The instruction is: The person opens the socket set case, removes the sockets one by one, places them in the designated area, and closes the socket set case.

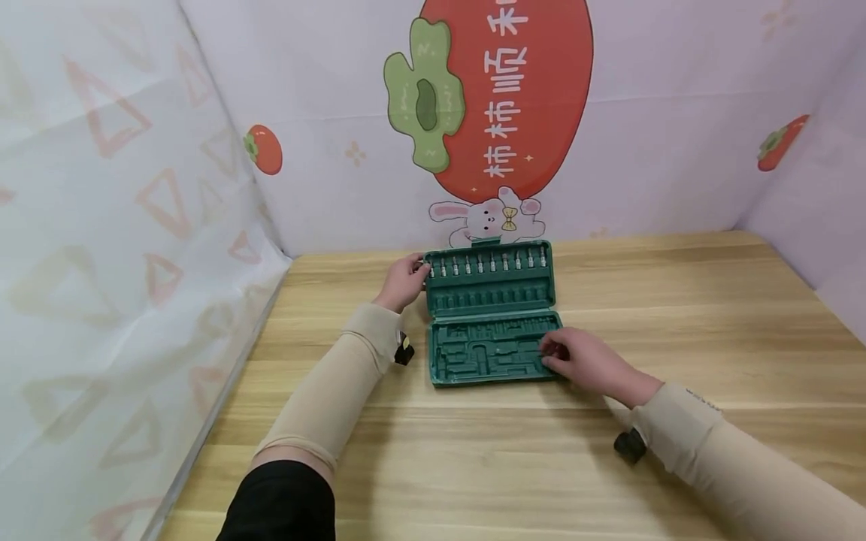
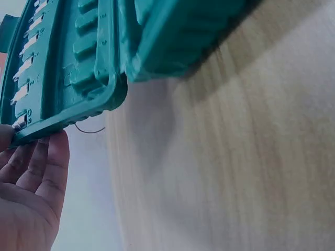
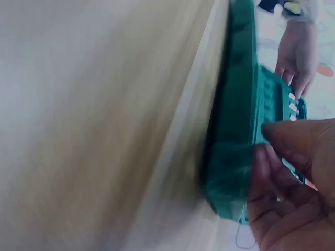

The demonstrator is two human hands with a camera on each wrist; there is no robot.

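Observation:
A green plastic tool case lies unfolded on the table, its lid tilted up at the back. Along the lid's top runs a row of small silver bits; moulded hollows show below them and across the base. My left hand grips the lid's left edge, its thumb on the inner face near the endmost bit and its fingers behind. Over the right edge of the base is my right hand, its fingers loosely bent and apart from the thumb. Nothing shows between these fingertips.
The wooden table reaches around the case on all sides. Behind it stands a printed backdrop with fruit and a rabbit; a white sheet hangs at the left. Black wrist cameras sit at both cuffs.

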